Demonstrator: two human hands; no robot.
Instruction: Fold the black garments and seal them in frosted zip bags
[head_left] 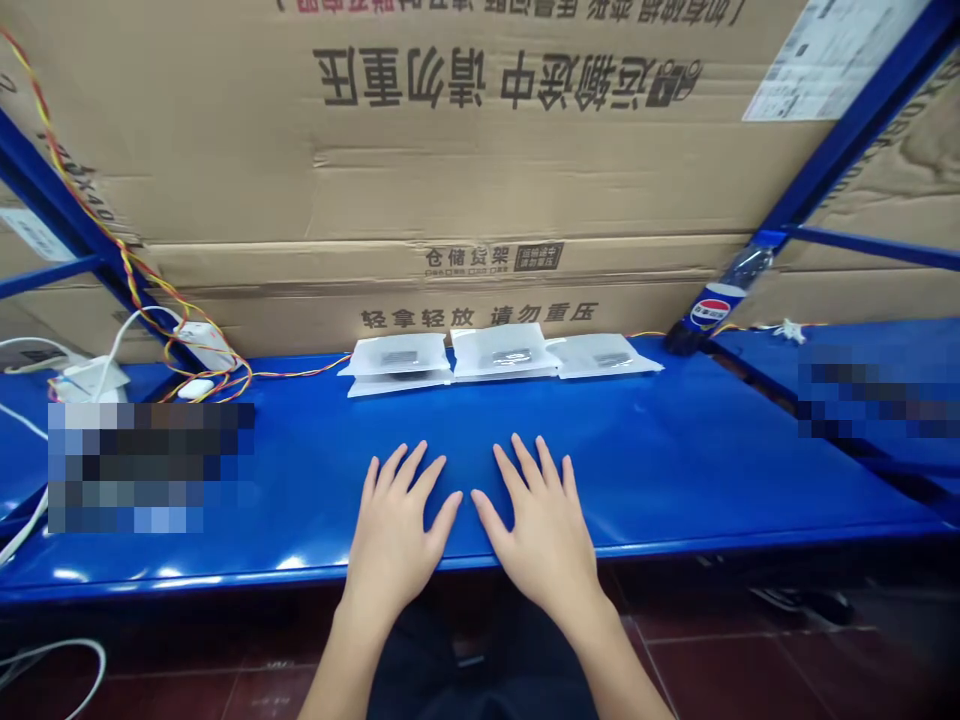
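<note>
The left hand and right hand are bare, each with slim fingers tapering to rounded tips. Behind the left hand, the left forearm is bare as far as it shows, as is the right forearm behind the right. Below and between the hands, dark clothing, navy to nearly black, bears a small, blurred paler mark.

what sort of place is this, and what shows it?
Likely a storeroom or workshop bay, though the wider room isn't visible: a blue shelf within a blue frame, a cardboard backing printed in Chinese with "storage shelving" and handling warnings, and a twisted red-and-yellow cable at left.
</note>
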